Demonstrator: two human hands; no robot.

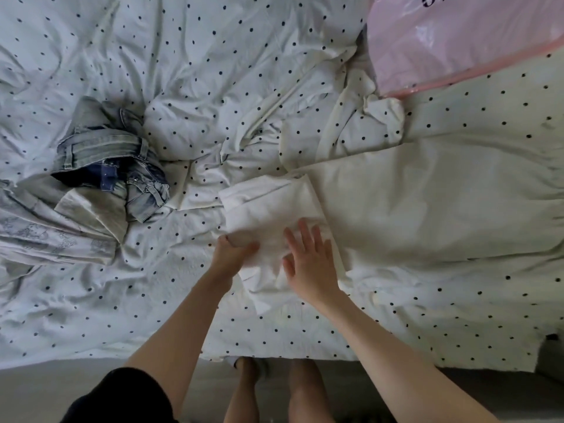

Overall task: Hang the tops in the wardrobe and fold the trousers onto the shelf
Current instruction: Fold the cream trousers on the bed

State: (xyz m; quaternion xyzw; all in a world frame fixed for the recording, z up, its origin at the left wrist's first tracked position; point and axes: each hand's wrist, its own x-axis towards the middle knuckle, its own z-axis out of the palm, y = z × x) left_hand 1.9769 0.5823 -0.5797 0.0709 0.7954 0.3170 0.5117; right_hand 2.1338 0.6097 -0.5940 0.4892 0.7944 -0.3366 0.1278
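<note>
Two hands work one garment: your left hand (233, 250) pinches the edge of the white trousers (274, 209), part-folded on the bed (305, 331); your right hand (308, 264) presses flat, fingers spread. The jeans (119, 160) lie crumpled, unfolded; neither wardrobe nor shelf is visible.

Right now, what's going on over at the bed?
A person is folding a white garment on the dotted bedsheet. The left hand grips its near left edge, while the right hand lies flat on it with fingers spread. A crumpled pair of jeans sits off to the left, untouched, and a pink plastic bag lies at the far right corner.
</note>
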